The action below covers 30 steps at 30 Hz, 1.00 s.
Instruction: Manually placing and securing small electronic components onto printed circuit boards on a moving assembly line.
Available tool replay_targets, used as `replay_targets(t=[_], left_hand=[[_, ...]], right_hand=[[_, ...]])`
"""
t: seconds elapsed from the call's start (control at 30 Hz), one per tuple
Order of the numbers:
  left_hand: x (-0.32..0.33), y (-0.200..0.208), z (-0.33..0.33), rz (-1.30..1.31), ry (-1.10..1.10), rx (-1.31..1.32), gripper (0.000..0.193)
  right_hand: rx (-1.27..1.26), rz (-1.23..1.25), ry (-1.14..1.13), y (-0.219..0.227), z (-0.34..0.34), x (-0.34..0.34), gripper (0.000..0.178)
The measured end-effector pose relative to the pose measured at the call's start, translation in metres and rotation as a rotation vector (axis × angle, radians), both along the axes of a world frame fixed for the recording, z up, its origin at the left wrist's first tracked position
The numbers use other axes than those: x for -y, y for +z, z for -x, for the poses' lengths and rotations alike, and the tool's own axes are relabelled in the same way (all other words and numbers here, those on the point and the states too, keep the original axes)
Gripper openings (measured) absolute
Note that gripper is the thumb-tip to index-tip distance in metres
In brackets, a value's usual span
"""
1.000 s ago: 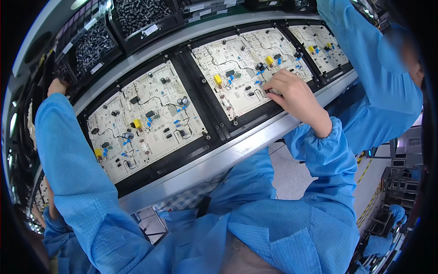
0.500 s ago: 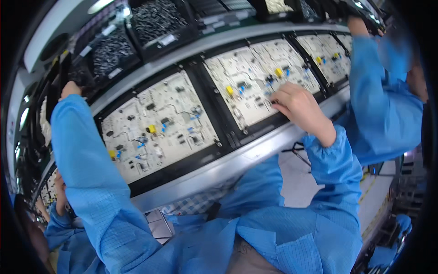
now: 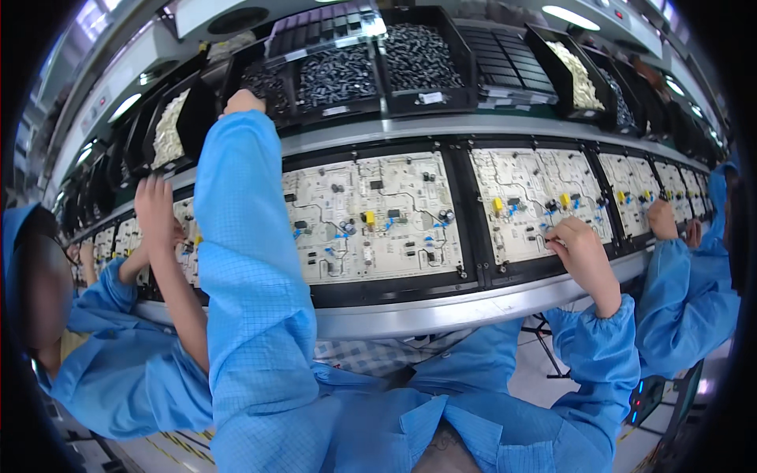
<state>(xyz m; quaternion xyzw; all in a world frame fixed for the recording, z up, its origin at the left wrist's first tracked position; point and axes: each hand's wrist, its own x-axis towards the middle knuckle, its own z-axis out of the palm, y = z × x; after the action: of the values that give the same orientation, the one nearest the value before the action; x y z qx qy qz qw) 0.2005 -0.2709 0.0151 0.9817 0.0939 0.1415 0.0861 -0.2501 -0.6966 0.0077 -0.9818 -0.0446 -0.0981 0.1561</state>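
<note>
My right hand (image 3: 582,244) is over the lower edge of a pale circuit board (image 3: 512,243). Its thumb and forefinger pinch a small dark component (image 3: 549,240) at the board's surface; whether the part is seated there is too small to tell. My left arm stretches forward, and my left hand (image 3: 244,102) is at a black bin of small dark parts (image 3: 266,85), its fingertips hidden. Below that arm, another pale circuit board (image 3: 331,264) sits in a black frame, carrying yellow, blue and black components.
Along the back stand bins of black parts (image 3: 422,59), a slotted dark tray (image 3: 505,63) and a bin of cream parts (image 3: 576,75). A metal rail (image 3: 441,311) borders the near side. Co-workers' hands (image 3: 156,209) (image 3: 662,219) are over boards on both sides.
The view has swung left and up, so the bins and both co-workers show more. My right hand keeps its pinch at the same board; my left hand stays forward at the bins.
</note>
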Motion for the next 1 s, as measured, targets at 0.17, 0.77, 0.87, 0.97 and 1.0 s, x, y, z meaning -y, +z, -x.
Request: replay_targets(t=[0.17,0.77,0.87,0.97,1.0], left_hand=[[0.002,0.013,-0.004,0.094,-0.023,0.062,0.046],[0.151,0.039,0.268,1.506,-0.986,-0.423,0.035],[0.143,0.008,0.267,1.59,-0.942,-0.508,0.036],[0.137,-0.003,0.259,1.552,-0.929,-0.538,0.034],[0.135,0.0,0.26,1.561,-0.926,-0.532,0.033]], right_hand=[[0.06,0.011,-0.016,-0.003,0.004,-0.006,0.014],[-0.249,0.249,0.034,0.038,-0.026,-0.016,0.016],[-0.26,0.309,0.054,0.062,-0.078,-0.033,0.016],[0.032,0.374,0.249,0.088,-0.164,-0.049,0.011],[0.09,0.254,0.277,0.095,-0.199,-0.058,0.014]])
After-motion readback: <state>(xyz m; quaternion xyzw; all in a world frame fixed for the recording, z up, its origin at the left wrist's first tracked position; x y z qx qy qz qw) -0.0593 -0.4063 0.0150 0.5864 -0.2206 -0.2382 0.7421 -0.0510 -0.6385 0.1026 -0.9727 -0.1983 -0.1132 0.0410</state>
